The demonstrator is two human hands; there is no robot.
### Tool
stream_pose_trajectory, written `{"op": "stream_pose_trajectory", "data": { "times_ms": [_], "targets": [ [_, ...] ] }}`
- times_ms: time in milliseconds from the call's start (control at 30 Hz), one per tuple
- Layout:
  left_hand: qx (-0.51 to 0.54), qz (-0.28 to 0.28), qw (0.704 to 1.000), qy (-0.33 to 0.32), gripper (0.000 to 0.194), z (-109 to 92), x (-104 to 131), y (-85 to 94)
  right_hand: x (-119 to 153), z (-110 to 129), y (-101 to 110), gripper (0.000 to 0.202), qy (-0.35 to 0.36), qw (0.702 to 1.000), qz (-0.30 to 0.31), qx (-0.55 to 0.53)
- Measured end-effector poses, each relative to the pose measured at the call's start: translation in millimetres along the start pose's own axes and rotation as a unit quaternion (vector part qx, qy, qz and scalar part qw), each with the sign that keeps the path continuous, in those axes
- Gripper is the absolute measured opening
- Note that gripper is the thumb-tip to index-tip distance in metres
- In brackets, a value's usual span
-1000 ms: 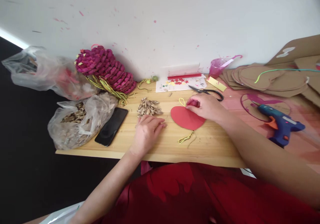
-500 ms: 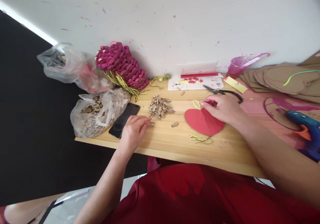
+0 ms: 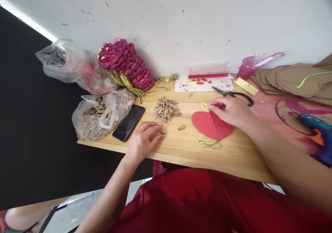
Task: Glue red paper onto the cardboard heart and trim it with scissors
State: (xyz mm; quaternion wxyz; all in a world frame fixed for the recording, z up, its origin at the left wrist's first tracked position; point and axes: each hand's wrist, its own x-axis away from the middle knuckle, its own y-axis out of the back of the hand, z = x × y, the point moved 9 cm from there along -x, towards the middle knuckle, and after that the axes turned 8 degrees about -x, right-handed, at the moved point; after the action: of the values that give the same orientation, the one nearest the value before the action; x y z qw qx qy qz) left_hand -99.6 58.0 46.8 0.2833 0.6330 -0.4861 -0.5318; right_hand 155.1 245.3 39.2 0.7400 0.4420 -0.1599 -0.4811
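Observation:
My left hand is low over the table with thumb and forefinger curled round a small peanut shell. A single peanut shell lies to its right, and a pile of peanut shells sits just behind. My right hand pinches the top of a red heart-shaped paper piece where a yellow cord loop sticks out; its palm covers the piece's upper right. In front of the red piece is a yellow cord tassel.
A phone and plastic bag of shells are at left, with purple shell-covered pieces behind. Black scissors lie beyond my right hand. A blue glue gun, cardboard shapes and pink cup stand right.
My left hand has shifted to the right, and the peanut shell at its fingertips has moved along with it. The right hand keeps its pinch on the red piece.

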Motion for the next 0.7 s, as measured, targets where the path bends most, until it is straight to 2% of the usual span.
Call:
{"op": "stream_pose_trajectory", "data": {
  "times_ms": [233, 400, 567, 700],
  "targets": [
    [0.031, 0.035, 0.999, -0.008, 0.015, -3, -8, -10.2, 0, 1, 0, 0.018, 0.001, 1.0, -0.003, -0.008],
    [0.052, 0.03, 0.998, 0.017, 0.013, -2, -8, -8.0, 0, 2, 0, 0.017, -0.01, 1.0, 0.007, -0.007],
    [0.049, 0.03, 0.998, 0.012, 0.008, -2, -7, -8.6, 0, 1, -1, 0.017, -0.022, 1.0, 0.008, -0.001],
    [0.071, 0.047, 0.996, 0.027, 0.009, -1, -9, -13.1, 0, -1, -1, 0.019, -0.017, 1.0, 0.003, 0.001]
  ]
}}
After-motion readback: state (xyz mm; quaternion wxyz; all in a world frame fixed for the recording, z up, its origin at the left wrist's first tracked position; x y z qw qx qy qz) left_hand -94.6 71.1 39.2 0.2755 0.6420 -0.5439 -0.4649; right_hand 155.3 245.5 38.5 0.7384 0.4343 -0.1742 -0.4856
